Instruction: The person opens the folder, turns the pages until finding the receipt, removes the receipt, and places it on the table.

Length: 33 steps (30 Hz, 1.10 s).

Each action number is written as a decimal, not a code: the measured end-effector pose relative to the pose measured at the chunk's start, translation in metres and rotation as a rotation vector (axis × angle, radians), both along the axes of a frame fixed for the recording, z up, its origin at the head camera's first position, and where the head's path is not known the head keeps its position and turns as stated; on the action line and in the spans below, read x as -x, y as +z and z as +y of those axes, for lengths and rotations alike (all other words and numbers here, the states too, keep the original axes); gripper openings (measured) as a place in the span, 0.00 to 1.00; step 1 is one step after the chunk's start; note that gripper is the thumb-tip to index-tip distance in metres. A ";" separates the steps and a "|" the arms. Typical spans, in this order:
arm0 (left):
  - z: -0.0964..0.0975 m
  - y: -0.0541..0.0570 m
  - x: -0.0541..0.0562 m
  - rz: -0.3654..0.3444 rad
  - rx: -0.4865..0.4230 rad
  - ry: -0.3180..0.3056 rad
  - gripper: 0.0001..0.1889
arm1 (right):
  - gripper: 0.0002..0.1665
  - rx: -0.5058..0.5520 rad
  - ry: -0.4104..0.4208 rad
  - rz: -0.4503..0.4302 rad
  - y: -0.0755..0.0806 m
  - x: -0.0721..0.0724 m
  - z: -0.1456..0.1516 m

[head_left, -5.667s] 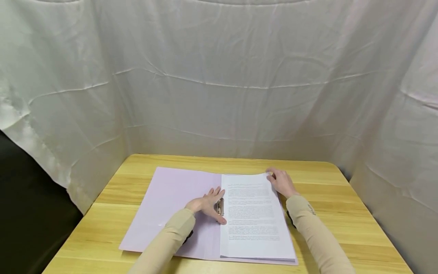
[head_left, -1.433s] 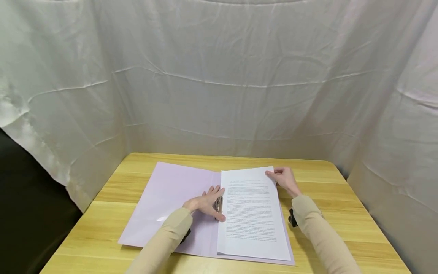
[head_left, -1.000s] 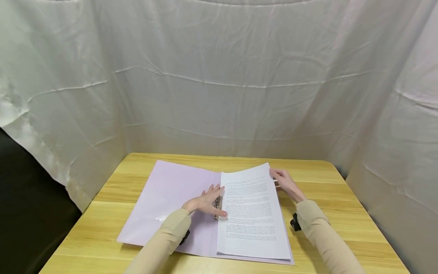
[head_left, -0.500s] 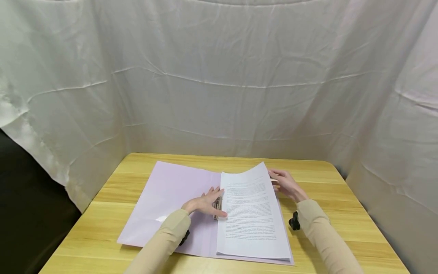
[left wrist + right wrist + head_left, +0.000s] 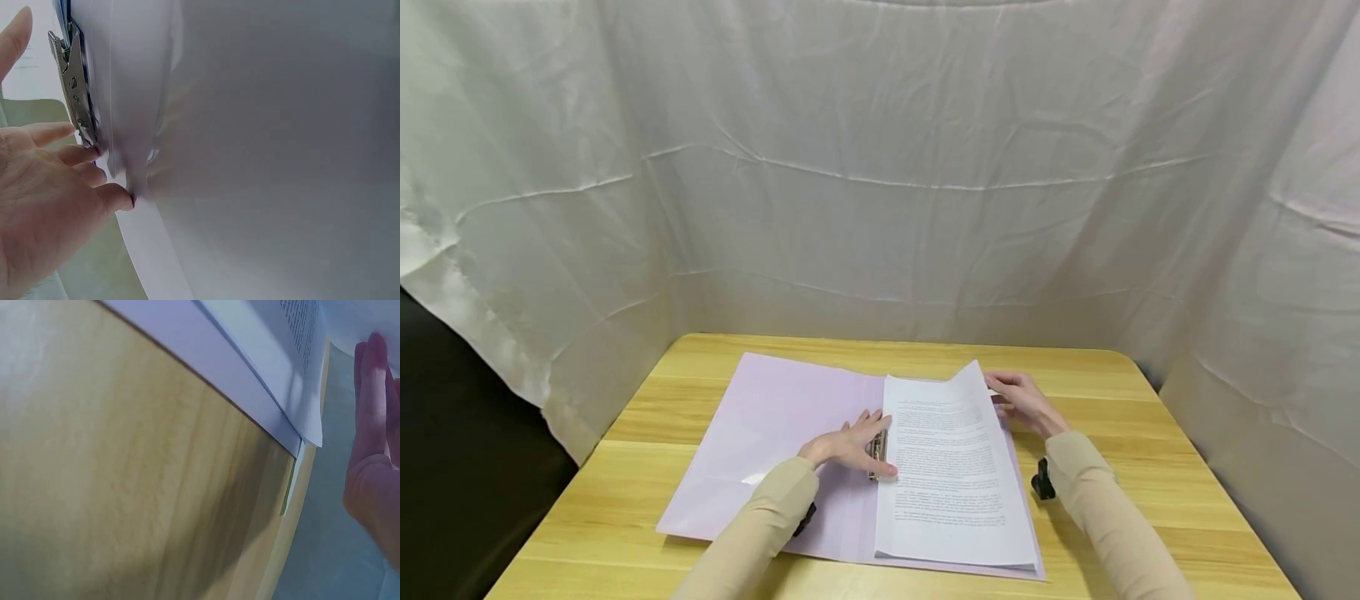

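Observation:
A lilac folder lies spread open on the table, with a stack of printed sheets on its right side. By the spine, my left hand spreads over the metal clip, its thumb resting on the sheets' left margin. My right hand is at the stack's upper right corner, where the top paper bends upward. In the right wrist view its fingers are fairly straight and reach the raised paper's underside. How many sheets are raised cannot be told.
The wooden table extends around the folder. A pale curtain hangs behind it and along both sides. A dark area lies beyond the table's left edge. Each sleeved forearm has a small black device under the wrist.
The right hand has gone from gripping the sheets' upper right corner to reaching behind it, and the corner has bent up and leftward. The left hand has stayed by the clip.

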<state>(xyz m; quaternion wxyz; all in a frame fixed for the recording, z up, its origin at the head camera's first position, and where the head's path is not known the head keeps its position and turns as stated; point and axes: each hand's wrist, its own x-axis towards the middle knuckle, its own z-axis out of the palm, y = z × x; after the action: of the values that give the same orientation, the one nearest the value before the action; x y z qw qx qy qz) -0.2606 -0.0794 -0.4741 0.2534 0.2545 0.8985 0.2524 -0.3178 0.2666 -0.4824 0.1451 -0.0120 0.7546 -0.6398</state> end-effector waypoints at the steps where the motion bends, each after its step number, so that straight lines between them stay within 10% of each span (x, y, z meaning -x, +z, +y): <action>1: 0.000 0.000 0.000 0.000 0.003 -0.001 0.53 | 0.30 -0.026 -0.015 0.008 0.000 0.000 0.000; 9: -0.001 0.001 -0.001 -0.002 0.005 -0.004 0.53 | 0.36 -0.297 -0.122 0.099 0.002 0.003 -0.002; 24: -0.001 0.002 -0.006 -0.016 -0.003 -0.015 0.54 | 0.24 -0.784 0.033 0.409 -0.009 0.013 -0.003; 33: 0.001 0.002 -0.006 -0.012 0.004 -0.019 0.54 | 0.18 -0.875 0.035 0.502 -0.010 0.012 -0.003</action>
<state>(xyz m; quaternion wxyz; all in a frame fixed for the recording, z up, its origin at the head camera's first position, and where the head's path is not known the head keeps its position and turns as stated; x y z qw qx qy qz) -0.2546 -0.0789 -0.4721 0.2615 0.2611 0.8950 0.2498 -0.3293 0.2634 -0.4921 -0.0386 -0.1164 0.9634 -0.2386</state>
